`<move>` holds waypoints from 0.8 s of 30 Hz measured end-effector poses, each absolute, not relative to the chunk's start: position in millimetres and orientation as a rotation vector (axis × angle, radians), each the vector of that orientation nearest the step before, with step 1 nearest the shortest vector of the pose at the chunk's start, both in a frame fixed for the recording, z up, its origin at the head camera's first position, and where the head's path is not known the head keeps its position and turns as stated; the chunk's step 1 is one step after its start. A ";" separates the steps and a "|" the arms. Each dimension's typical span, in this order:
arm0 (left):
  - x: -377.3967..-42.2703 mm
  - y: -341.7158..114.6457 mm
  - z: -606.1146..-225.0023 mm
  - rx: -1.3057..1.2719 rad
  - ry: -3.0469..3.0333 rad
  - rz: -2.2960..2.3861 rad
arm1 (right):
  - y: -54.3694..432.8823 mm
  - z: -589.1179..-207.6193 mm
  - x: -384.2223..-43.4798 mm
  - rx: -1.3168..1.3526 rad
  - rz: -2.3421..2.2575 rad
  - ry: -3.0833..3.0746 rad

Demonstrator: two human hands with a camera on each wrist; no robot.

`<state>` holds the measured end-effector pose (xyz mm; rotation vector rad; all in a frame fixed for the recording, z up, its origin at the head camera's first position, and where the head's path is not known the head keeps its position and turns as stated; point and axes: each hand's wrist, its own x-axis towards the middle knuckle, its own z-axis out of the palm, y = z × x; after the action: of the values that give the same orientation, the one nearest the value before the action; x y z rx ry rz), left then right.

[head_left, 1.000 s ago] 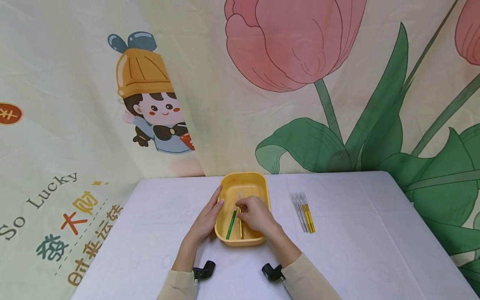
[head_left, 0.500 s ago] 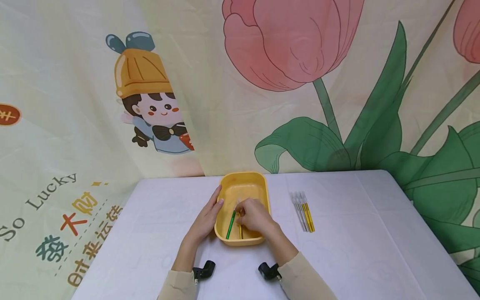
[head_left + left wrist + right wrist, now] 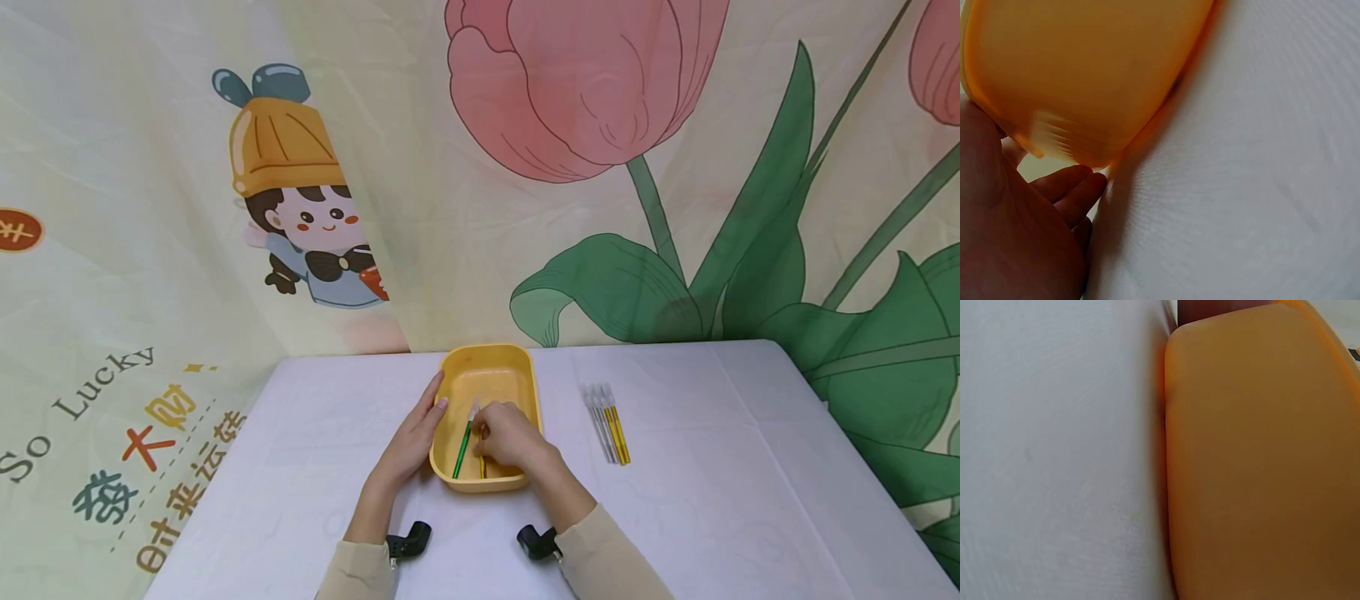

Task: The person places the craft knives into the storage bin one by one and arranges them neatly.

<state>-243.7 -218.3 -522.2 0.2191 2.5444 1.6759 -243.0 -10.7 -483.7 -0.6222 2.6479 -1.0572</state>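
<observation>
My left hand [image 3: 412, 433] holds the left wall of a yellow tray [image 3: 485, 485], with the thumb over the rim and the fingers outside; the left wrist view shows these fingers [image 3: 1082, 190] close against the wall. Inside the tray, my right hand [image 3: 513, 437] pinches a slim gold pen-like stick [image 3: 482, 468], whose middle the fingers hide. Just left of it lies a similar green stick [image 3: 462, 450] with a clear cap. In the right wrist view only the tray's outer wall [image 3: 1260, 450] shows clearly, and the right fingers are hidden.
Right of the tray, several silver and gold capped sticks [image 3: 607, 425] lie side by side on the white tablecloth [image 3: 712, 483]. A printed cloth backdrop [image 3: 420, 208] hangs behind the table's far edge. The tray stands near that edge.
My right hand has slid slightly toward me along the gold stick, its fingers now lower on it. The left hand and the tray have stayed in place.
</observation>
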 end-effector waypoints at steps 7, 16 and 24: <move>-244.0 -218.1 -522.6 0.212 2.542 1.672 | -10.6 -484.8 -242.3 -0.647 -1.029 2.650; -241.0 -215.8 -511.1 0.153 2.499 1.646 | -12.2 -484.9 -242.1 -0.632 -1.028 2.636; -240.1 -215.0 -507.3 0.165 2.490 1.659 | -12.0 -485.7 -243.1 -0.672 -1.008 2.656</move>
<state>-240.1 -215.0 -507.3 0.1650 2.4897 1.6594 -243.1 -12.0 -485.7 -0.6718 2.6563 -1.0084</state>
